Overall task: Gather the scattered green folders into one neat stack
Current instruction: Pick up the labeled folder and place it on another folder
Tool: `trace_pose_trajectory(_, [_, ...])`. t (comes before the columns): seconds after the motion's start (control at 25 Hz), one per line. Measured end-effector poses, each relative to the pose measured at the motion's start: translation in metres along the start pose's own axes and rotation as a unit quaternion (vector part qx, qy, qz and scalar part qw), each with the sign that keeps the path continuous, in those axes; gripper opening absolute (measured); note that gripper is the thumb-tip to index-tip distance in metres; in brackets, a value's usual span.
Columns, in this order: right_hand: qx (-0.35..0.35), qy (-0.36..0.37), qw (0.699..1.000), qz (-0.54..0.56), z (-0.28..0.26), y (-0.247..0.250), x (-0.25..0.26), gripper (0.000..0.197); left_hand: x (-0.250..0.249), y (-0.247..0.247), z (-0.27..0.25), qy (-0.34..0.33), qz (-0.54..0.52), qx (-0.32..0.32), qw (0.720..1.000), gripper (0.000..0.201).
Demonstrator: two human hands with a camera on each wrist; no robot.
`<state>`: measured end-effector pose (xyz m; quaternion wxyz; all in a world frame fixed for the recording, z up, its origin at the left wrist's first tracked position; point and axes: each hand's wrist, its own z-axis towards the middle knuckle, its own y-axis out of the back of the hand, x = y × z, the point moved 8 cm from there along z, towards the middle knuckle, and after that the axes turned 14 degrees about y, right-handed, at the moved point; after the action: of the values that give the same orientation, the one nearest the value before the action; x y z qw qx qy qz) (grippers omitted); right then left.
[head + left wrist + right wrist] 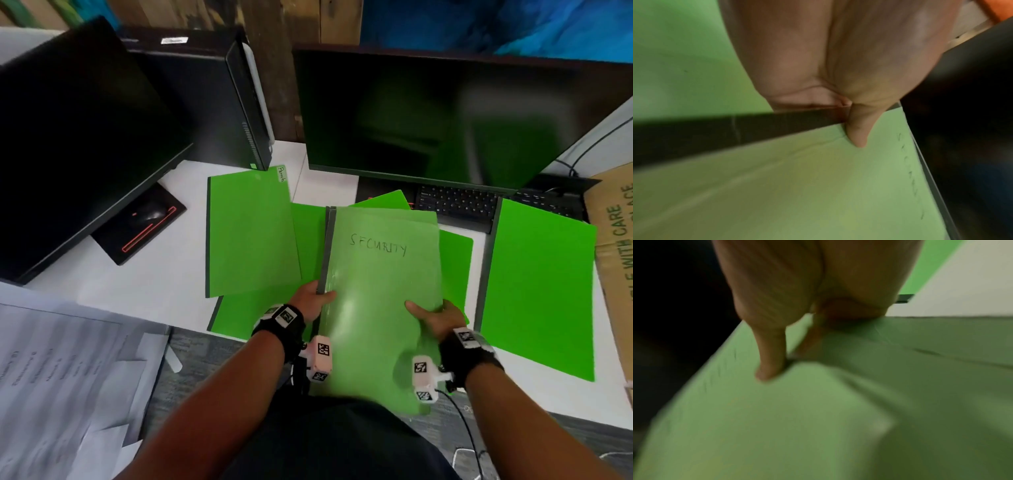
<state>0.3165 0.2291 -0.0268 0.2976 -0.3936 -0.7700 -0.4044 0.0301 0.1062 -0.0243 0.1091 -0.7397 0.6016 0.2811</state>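
A pale green folder marked SECURITY [380,270] is held up above the desk between both hands. My left hand [313,301] pinches its dark spine, thumb on the cover [857,129]. My right hand [433,318] grips its right edge, thumb on top [770,360], fingers hidden beneath. Bright green folders lie on the white desk [154,284]: one labelled at the left [250,233], one at the right [537,284], and others [260,315] partly hidden under the held folder.
Two dark monitors [428,116] [68,137] and a computer tower [219,102] stand behind the folders. A keyboard [459,205] lies under the right monitor, a mouse [150,214] on a pad at left. Loose papers [61,377] lie front left, a cardboard box [616,246] right.
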Motion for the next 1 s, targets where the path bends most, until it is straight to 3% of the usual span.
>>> trace_pose_trajectory(0.08, [0.063,-0.026,0.992,0.109,0.004,-0.007,0.003,0.067,-0.014,0.007,-0.004,-0.005,0.027,-0.03,0.999,0.034])
trace_pose_trajectory(0.16, [0.07,-0.021,0.982,0.176,0.01,-0.012,0.007,0.047,-0.022,0.021,-0.001,-0.004,0.059,-0.078,0.995,0.031])
trace_pose_trajectory(0.24, [0.057,-0.003,0.982,0.182,0.016,-0.015,0.006,0.041,-0.019,0.055,0.006,0.021,0.091,-0.18,0.979,0.057])
trace_pose_trajectory(0.32, [0.056,0.0,0.984,0.172,0.021,-0.018,-0.001,0.041,-0.004,0.086,0.013,0.073,0.22,-0.241,0.942,0.082])
trace_pose_trajectory(0.4, [0.065,-0.002,0.984,0.168,0.024,-0.022,-0.007,0.042,0.02,0.088,0.021,0.098,0.361,-0.21,0.903,0.09])
trace_pose_trajectory(0.48, [0.077,0.0,0.983,0.164,0.025,-0.026,-0.009,0.04,0.036,0.071,0.017,0.08,0.454,-0.184,0.868,0.094])
trace_pose_trajectory(0.6, [0.087,-0.003,0.981,0.175,0.024,-0.028,-0.006,0.036,0.039,0.047,0.004,0.031,0.538,-0.18,0.823,0.069])
trace_pose_trajectory(0.68, [0.094,-0.004,0.977,0.189,0.023,-0.031,0.0,0.038,0.025,0.064,-0.003,0.013,0.5,-0.217,0.838,0.048])
trace_pose_trajectory(0.72, [0.096,-0.003,0.976,0.193,0.023,-0.031,0.002,0.038,0.018,0.084,-0.004,0.021,0.448,-0.252,0.858,0.048])
trace_pose_trajectory(0.84, [0.094,-0.002,0.978,0.184,0.019,-0.028,0.0,0.043,0.026,0.151,0.006,0.14,0.244,-0.318,0.905,0.093])
trace_pose_trajectory(0.92, [0.091,-0.008,0.978,0.189,0.017,-0.028,-0.002,0.045,0.04,0.17,0.014,0.218,0.189,-0.319,0.903,0.122])
trace_pose_trajectory(1.0, [0.091,-0.009,0.978,0.186,0.014,-0.028,-0.002,0.045,0.047,0.166,0.018,0.251,0.21,-0.324,0.888,0.13])
